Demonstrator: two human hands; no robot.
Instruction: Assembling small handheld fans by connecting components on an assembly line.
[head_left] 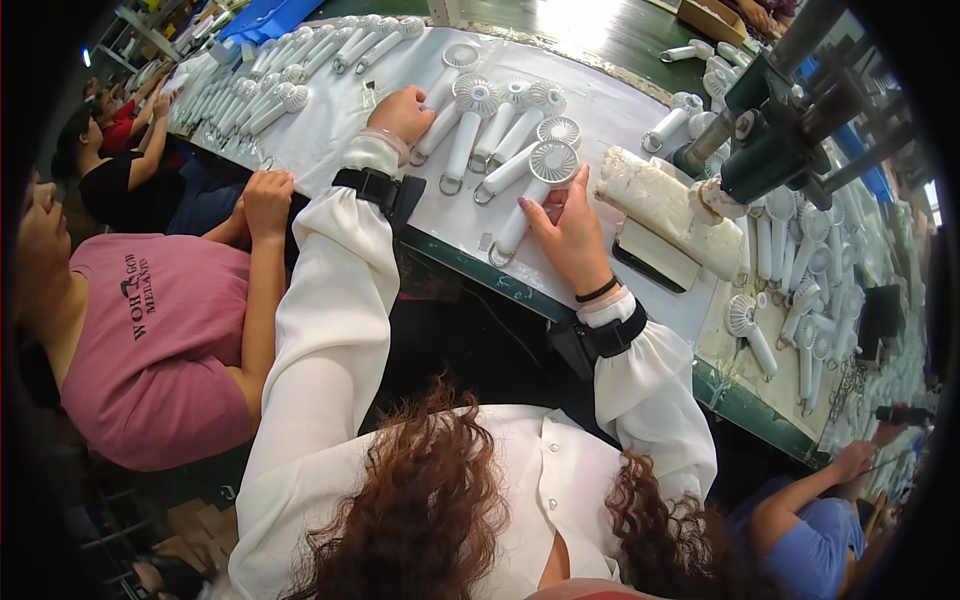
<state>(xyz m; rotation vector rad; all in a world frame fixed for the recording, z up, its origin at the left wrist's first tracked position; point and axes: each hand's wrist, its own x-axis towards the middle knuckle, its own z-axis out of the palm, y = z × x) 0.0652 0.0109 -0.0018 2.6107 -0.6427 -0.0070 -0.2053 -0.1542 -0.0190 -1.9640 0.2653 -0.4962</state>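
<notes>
My right hand (572,235) grips a white handheld fan (553,162) by the upper handle, thumb on the near side and fingers by its round grille. The fan's handle slants down toward the table edge and ends in a metal loop. My left hand (402,115) is closed, its fingers curled beside the handles of other white fans; what it holds, if anything, is hidden. Between my hands lie several fans, among them a round-headed one (477,95) with its loop toward me. Farther back is another fan head (460,56).
A green press (765,130) stands at the right over a wrapped whitish block (668,205). Many fans are heaped beyond it (810,230), and rows of fans (285,60) fill the far left. A person in a pink shirt (165,345) sits close at my left.
</notes>
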